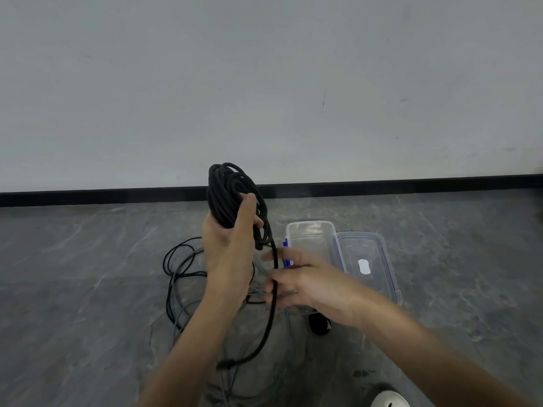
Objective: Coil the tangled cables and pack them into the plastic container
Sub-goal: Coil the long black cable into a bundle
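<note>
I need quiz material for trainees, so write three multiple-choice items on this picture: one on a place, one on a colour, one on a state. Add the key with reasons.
1. Where does the lid lie?
A. on top of the container
B. on the floor beside the container
C. leaning against the wall

2. What colour is the coiled cable held by the left hand?
A. black
B. white
C. red

3. What state is the container in?
A. shut
B. open, with no cable inside
C. open and packed with cables

Key:
1 B, the lid lies flat right next to the container.
2 A, every loop of the coiled cable is black.
3 B, the container has no lid on it and its clear inside shows no cable.
</note>
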Available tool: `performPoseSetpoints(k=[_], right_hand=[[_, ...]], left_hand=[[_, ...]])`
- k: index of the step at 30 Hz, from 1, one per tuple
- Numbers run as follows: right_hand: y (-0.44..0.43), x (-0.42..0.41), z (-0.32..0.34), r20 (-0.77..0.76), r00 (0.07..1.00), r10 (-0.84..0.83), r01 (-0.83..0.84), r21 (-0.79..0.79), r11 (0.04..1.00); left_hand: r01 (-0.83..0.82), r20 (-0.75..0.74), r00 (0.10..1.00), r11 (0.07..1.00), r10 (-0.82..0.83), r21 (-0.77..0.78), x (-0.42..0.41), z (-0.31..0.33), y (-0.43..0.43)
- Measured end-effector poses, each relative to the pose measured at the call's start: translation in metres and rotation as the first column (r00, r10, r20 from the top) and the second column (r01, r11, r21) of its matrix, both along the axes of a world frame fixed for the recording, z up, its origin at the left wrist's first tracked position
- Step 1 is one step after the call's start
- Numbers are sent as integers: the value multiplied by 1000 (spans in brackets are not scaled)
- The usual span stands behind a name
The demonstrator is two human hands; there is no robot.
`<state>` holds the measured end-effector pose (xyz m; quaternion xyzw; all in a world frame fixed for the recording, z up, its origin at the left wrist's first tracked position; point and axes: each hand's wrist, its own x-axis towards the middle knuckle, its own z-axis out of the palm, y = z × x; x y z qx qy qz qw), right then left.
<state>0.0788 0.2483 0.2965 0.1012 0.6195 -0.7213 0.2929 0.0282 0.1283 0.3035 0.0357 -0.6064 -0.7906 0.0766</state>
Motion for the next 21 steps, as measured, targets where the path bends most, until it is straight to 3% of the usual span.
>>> performPoseSetpoints(k=[4, 9, 14, 21], right_hand=[[-2, 1, 2, -52, 999, -14, 20, 127, 992], [-4, 7, 10, 59, 997, 58, -58, -2, 998], [-4, 9, 20, -81, 994, 73, -64, 106, 992], [-2, 9, 29, -80, 997, -14, 11, -27, 1000]], left_hand=[[-26, -33, 999, 997, 23, -76, -3, -2, -4], [-34, -66, 998, 990, 25, -138, -2, -5, -5], [-21, -114, 993, 965, -10, -262, -4, -13, -7], [50, -71, 994, 909, -87, -414, -7, -18, -8]])
